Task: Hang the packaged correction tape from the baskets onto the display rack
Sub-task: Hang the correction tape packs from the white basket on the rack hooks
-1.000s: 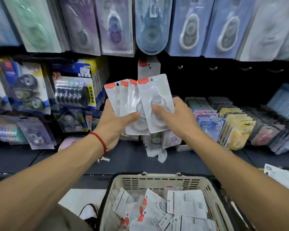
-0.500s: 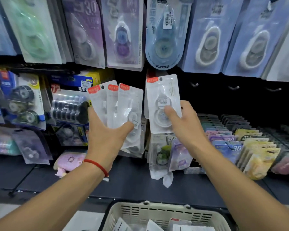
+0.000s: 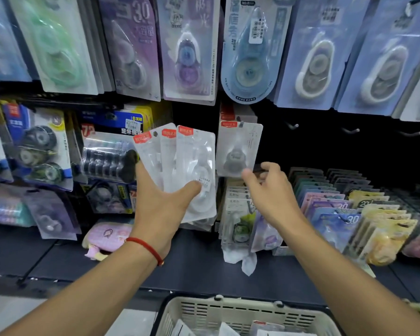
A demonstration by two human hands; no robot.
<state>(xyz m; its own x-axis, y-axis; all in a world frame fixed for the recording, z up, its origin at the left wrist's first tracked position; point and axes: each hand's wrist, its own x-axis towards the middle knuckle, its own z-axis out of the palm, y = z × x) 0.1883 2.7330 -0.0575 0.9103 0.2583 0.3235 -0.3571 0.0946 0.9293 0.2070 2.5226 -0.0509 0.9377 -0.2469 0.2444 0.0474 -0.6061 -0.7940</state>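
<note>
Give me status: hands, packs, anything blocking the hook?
Left hand grips three fanned packs. Right hand open, just below a fourth pack hanging on the hook. Nothing blocking.

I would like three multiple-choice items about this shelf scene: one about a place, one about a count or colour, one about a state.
1. Where is the single clear pack nearest the right hand?
A. In the basket
B. On a rack hook
C. On the floor

2. How many red-labelled packs are fanned in the left hand?
A. One
B. Three
C. Six

3. What is the state of the right hand?
A. Fingers loose, gripping nothing
B. Clenched round a pack
C. Resting on the basket

Answers:
1 B, the hook tip pokes through the hole at the pack's top.
2 B, three red corner labels show side by side.
3 A, the fingers are just below the hung pack and nothing is held between them.
</note>
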